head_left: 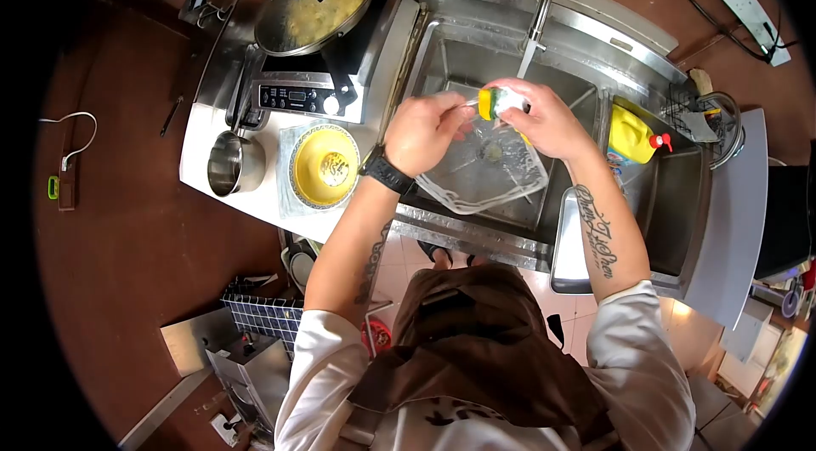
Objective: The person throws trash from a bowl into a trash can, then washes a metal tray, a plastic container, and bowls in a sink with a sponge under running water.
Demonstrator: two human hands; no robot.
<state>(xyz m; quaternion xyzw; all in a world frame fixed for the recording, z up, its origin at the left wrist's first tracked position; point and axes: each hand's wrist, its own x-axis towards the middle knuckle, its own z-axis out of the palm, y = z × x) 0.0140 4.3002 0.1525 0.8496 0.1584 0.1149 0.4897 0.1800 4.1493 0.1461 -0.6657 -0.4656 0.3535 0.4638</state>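
Fingers of the right hand (551, 121) curl around a yellow-and-green sponge (485, 104) while those of the left hand (418, 133) pinch a thin item (471, 102), too blurred to identify, above a clear plastic container (463, 207) in the sink (435, 68), scrubbing apparently under way but unfinished.

Both hands (416, 135) (548, 121) work close together, fingers (513, 89) curled, forearms (350, 240) extended.

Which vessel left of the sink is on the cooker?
The pan, with yellowish food showing inside; the metal pot and yellow bowl stand off the cooker.
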